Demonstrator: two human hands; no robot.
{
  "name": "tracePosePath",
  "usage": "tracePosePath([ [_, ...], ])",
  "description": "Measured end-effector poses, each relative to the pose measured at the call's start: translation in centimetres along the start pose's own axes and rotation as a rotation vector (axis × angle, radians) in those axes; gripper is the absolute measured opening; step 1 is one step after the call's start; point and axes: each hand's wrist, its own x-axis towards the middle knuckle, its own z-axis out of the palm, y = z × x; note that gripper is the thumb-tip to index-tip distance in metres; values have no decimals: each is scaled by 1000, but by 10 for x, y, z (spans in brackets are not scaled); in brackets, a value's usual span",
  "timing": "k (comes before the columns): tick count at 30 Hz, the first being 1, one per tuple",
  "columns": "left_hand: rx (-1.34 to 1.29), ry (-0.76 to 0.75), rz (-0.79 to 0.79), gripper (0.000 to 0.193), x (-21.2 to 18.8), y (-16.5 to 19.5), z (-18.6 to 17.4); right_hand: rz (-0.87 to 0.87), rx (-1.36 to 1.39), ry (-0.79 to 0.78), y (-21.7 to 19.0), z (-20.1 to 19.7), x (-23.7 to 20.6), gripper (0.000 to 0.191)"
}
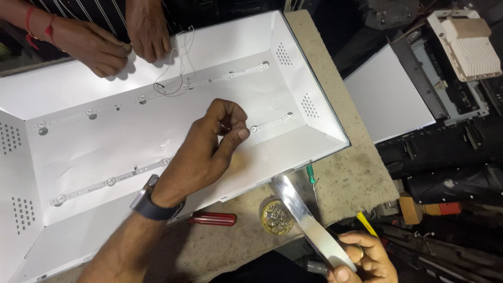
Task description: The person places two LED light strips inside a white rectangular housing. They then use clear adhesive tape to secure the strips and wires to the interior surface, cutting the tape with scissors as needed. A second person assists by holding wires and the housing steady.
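A large white backlight tray (314,78) lies on a worn bench, with two LED strips across its floor. My left hand (209,147), a dark watch on its wrist, hovers over the near LED strip (110,182). Its thumb and forefinger are pinched on a small dark piece that I cannot make out. My right hand (367,257) is at the bottom right, below the tray's corner, gripping a shiny silver strip (304,220) that slants up towards the tray's edge. The far LED strip (225,76) has thin wires (173,86) lying on it.
Another person's two hands (97,50) (149,31) rest on the tray's far rim, by the wires. A red-handled screwdriver (212,219), a round tin of screws (276,216) and a green screwdriver (311,175) lie by the near edge. A white sheet (387,94) and dark parts crowd the right.
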Motion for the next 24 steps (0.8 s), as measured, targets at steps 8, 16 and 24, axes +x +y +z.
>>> tracePosePath([
  [8,-236,-38,-128,20,68,-72,20,-11,-184,-106,-63,-21,109,42],
  [16,-565,95,-380,17,167,-152,11,-110,-96,-223,-83,52,219,54],
  [24,-553,147,-137,9,168,-198,28,-138,-96,-353,17,-5,226,56],
])
